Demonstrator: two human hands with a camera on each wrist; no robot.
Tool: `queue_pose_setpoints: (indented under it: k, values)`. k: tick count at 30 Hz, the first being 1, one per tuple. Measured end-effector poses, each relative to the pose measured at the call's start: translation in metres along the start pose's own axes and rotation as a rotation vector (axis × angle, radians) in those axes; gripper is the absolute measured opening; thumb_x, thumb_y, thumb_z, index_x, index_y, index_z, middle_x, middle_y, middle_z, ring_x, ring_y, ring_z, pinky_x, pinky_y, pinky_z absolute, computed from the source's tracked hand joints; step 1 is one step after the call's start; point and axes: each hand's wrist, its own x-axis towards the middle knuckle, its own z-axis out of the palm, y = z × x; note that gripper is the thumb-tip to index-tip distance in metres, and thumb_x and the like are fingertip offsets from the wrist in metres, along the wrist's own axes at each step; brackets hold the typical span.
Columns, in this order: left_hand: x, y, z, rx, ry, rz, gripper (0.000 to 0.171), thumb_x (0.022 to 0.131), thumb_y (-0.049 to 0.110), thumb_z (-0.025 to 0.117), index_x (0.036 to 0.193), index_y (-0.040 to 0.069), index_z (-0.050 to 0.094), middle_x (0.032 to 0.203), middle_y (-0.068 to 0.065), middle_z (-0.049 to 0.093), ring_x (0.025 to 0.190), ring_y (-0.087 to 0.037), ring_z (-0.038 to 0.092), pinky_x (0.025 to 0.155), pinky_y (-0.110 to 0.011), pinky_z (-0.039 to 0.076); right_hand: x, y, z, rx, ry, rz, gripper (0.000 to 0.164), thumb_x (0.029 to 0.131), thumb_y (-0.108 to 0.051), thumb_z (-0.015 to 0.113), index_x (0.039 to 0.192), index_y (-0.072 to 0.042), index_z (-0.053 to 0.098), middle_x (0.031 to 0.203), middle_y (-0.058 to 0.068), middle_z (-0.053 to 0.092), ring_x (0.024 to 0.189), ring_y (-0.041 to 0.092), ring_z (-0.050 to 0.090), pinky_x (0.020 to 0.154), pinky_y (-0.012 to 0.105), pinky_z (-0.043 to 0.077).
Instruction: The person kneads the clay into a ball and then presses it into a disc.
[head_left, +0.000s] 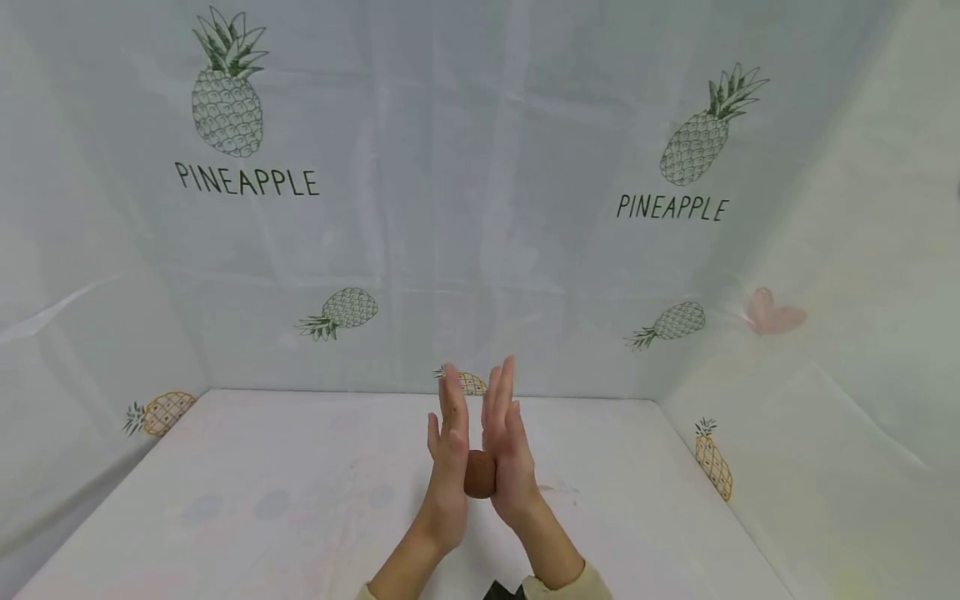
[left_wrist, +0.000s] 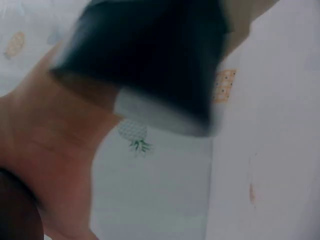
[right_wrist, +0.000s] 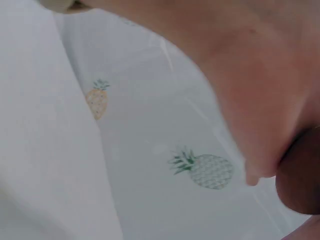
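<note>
Between my two upright palms sits a brown ball point(head_left: 480, 474), smooth and roundish, touched on both sides in the head view. My left hand point(head_left: 448, 454) presses it from the left with its fingers pointing up and nearly straight. From the right, my right hand point(head_left: 509, 454) presses it in the same way, fingers also straight. Part of the brown ball point(left_wrist: 19, 212) shows at the lower left of the left wrist view. In the right wrist view the ball point(right_wrist: 302, 175) lies against the palm at the right edge. What it is made of, I cannot tell.
Below the hands spreads a white table point(head_left: 300, 492) with faint spots and a few small brownish marks right of the hands. A pale sheet point(head_left: 465, 208) printed with pineapples hangs behind it and continues along both sides. A dark band point(left_wrist: 150, 60) blurs across the left wrist view.
</note>
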Motion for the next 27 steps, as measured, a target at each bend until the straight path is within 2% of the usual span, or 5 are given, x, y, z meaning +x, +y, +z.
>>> queue_pose_setpoints:
  k: [8,14,17,20,27]
  values:
    - [0.011,-0.004,-0.03,-0.011,0.104,0.029,0.068,0.109,0.062,0.006,0.168,0.037,-0.017,0.174,0.018,-0.024,0.159,-0.007,-0.026,0.118,-0.057,-0.031,-0.006,0.009,0.028,0.0,-0.094,0.066,0.057,0.112,-0.054,-0.002,0.166,-0.044,-0.019,0.173,-0.016,-0.022,0.162,0.018,-0.02,0.129,0.054,-0.014]
    - [0.017,-0.014,-0.043,0.017,0.157,0.031,0.067,0.11,0.059,0.009,0.167,0.036,-0.018,0.172,0.017,-0.027,0.158,-0.009,-0.028,0.117,-0.06,-0.031,-0.01,-0.004,0.037,-0.012,-0.128,0.038,0.057,0.111,-0.054,-0.004,0.165,-0.045,-0.02,0.173,-0.016,-0.023,0.162,0.022,-0.022,0.126,0.06,-0.018]
    - [0.016,-0.019,-0.039,0.03,0.156,0.003,0.066,0.11,0.058,0.008,0.167,0.037,-0.017,0.173,0.016,-0.025,0.159,-0.009,-0.026,0.117,-0.061,-0.03,-0.01,-0.011,0.034,-0.017,-0.121,0.017,0.059,0.11,-0.054,-0.005,0.165,-0.043,-0.023,0.174,-0.016,-0.022,0.162,0.023,-0.022,0.123,0.063,-0.02]
    - [0.014,-0.022,-0.028,0.051,0.113,-0.021,0.065,0.11,0.056,0.006,0.168,0.036,-0.016,0.174,0.014,-0.023,0.16,-0.011,-0.025,0.117,-0.063,-0.029,-0.009,-0.015,0.027,0.005,-0.088,-0.008,0.059,0.11,-0.053,-0.005,0.165,-0.043,-0.023,0.174,-0.014,-0.022,0.162,0.024,-0.023,0.123,0.064,-0.021]
    - [0.003,-0.02,0.0,0.101,0.003,0.004,0.06,0.113,0.04,0.007,0.169,0.029,-0.014,0.176,0.012,-0.02,0.163,-0.019,-0.02,0.117,-0.068,-0.022,-0.003,-0.016,0.004,0.001,0.083,-0.039,0.058,0.111,-0.054,0.003,0.166,-0.049,-0.015,0.176,-0.008,-0.017,0.163,0.031,-0.019,0.121,0.071,-0.018]
